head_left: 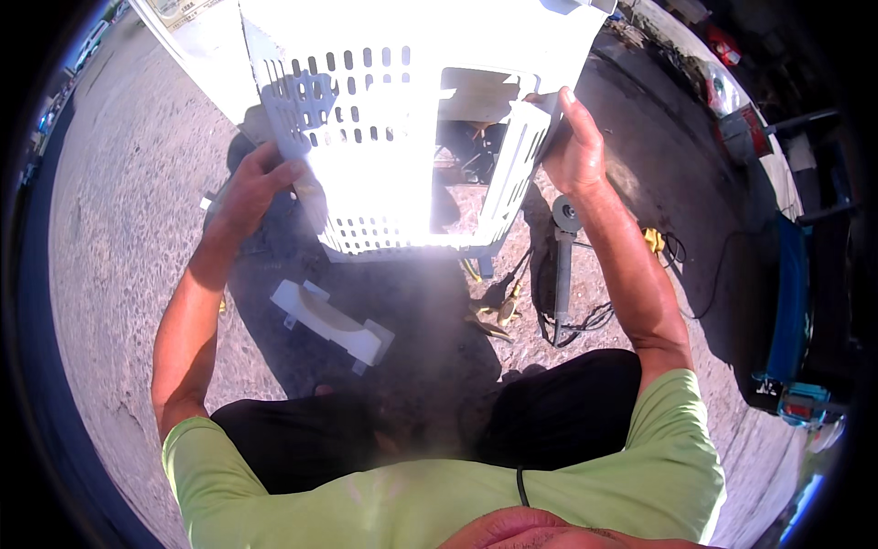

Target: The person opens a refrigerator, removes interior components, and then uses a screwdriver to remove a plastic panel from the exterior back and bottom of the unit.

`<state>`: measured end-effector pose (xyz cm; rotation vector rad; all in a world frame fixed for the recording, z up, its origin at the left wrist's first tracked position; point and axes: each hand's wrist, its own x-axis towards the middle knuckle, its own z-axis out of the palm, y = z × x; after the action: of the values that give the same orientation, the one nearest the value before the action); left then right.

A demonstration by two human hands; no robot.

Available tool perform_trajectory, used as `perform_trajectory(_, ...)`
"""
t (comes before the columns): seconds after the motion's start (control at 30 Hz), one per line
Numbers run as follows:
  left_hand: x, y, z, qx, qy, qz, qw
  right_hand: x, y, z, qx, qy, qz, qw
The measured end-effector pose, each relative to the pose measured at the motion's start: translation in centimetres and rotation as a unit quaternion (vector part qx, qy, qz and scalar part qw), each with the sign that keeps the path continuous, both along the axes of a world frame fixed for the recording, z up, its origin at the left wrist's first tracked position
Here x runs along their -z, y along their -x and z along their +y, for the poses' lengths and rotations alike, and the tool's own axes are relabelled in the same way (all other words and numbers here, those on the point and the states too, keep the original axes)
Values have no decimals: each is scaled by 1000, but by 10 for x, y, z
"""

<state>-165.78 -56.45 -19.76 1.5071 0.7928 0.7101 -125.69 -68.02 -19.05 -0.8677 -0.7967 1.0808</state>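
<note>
Two bare hands are placed at opposite sides of a white slotted housing (pixel 370 174), which lies straight ahead of the body, between them. Its longer direction seems to run away from the person, but this can not be settled, because the far end is cut off by the upper border. The left hand (pixel 251 190) is set lower on its side, closer to the near edge; the right hand (pixel 578 156) is set further along, beside the rectangular opening. By the left hand the side edge is pinched between the thumb and bent fingers. The right thumb is raised and spread, and the palm is kept against the side; since the fingers are partly covered, how firmly they are closed can not be told. Below the near edge, a curved white piece (pixel 334 325) is left on the ground in shadow, and an angle grinder (pixel 564 265) is seen near the right forearm, not touched by any hand. The middle of the housing is washed out by sunlight, so its surface is poorly read. Whether the far end is supported by something is also not shown.
</note>
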Motion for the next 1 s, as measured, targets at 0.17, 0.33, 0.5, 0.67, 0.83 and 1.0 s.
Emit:
perform_trajectory(0.17, 4, 14, 8, 22, -1, 48, 999, 7, 0, 1, -11, 1, -19, 1000)
perform_trajectory(0.33, -14, 15, 9, 13, -24, 36, 999, 37, -2, -3, -15, 22, -16, 1000)
perform_trajectory(0.5, -25, 15, 12, -35, -28, 27, 999, 99, -7, -13, -79, 81, -93, 989)
perform_trajectory(0.67, -28, 14, 17, -23, 3, 28, 999, 133, 9, -27, -131, 197, -109, 965)
perform_trajectory(0.83, -46, -11, 15, -27, -95, 155, 983, 145, 12, -35, -161, 284, -137, 935)
perform_trajectory(1.0, -60, -41, 11, 1, -208, 288, 935, 144, 9, -40, -132, 314, -178, 923)
